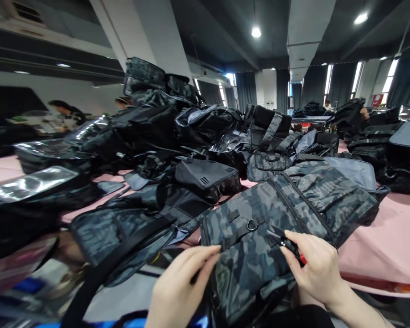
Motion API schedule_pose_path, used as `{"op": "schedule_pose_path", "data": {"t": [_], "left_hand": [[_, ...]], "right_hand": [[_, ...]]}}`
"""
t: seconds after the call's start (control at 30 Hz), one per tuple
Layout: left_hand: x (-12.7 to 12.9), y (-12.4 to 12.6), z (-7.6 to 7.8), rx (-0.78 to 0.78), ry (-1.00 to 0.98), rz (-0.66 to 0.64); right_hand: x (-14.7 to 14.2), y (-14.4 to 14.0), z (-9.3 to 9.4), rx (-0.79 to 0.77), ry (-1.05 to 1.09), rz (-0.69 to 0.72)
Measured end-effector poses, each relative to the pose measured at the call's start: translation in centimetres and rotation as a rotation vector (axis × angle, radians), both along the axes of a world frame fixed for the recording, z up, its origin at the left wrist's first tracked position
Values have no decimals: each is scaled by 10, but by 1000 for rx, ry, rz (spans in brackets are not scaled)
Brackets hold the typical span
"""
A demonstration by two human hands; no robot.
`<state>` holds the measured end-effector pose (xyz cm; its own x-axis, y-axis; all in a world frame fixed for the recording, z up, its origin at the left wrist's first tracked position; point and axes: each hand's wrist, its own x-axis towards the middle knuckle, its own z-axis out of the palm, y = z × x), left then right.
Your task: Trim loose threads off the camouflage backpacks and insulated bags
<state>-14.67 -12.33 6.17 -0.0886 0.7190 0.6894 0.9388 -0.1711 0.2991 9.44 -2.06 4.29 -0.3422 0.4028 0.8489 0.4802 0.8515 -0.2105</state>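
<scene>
Wide, dim hall with ceiling lamps and curtained windows at the back. Across it, a long pink table [396, 228], heaped with a pile of black and glossy bags [177, 127]; people far off at the left and at the back, small and blurred.

Nearest the camera, flat on the table's near edge and partly over it, a camouflage bag [259, 255], front panel up, zip running diagonally up to the right. Beside it to the left, another bag with a broad black strap [123, 255] trailing toward the viewer.

On the panel, webbing loops and a small metal D-ring [252, 224].

Left hand [177, 291]: closed, thumb and forefinger pinched on the bag's left edge, holding the fabric taut.

Right hand [316, 269]: curled tight around small black snips [287, 243] with a red part at the palm, tips lying on the panel just right of the D-ring. Cannot tell whether the blades are parted.

By the look of it, checking and trimming at the webbing. Calls for fabric kept taut and tips kept clear of the weave and stitching.
</scene>
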Motion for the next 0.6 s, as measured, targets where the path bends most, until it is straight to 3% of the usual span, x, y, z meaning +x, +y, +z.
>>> {"op": "schedule_pose_path", "data": {"t": [0.13, 0.4, 0.5, 0.6], "left_hand": [[-18, 19, 7, -22, 105, 59], [4, 42, 6, -199, 286, 97], [2, 38, 15, -185, 154, 18], [-8, 20, 18, -171, -190, -138]], "right_hand": [[-2, 3, -2, 46, 9, -16], [-2, 5, -3, 64, -11, -43], [-3, 8, -2, 76, -6, -62], [-3, 13, 0, 83, -1, -74]]}}
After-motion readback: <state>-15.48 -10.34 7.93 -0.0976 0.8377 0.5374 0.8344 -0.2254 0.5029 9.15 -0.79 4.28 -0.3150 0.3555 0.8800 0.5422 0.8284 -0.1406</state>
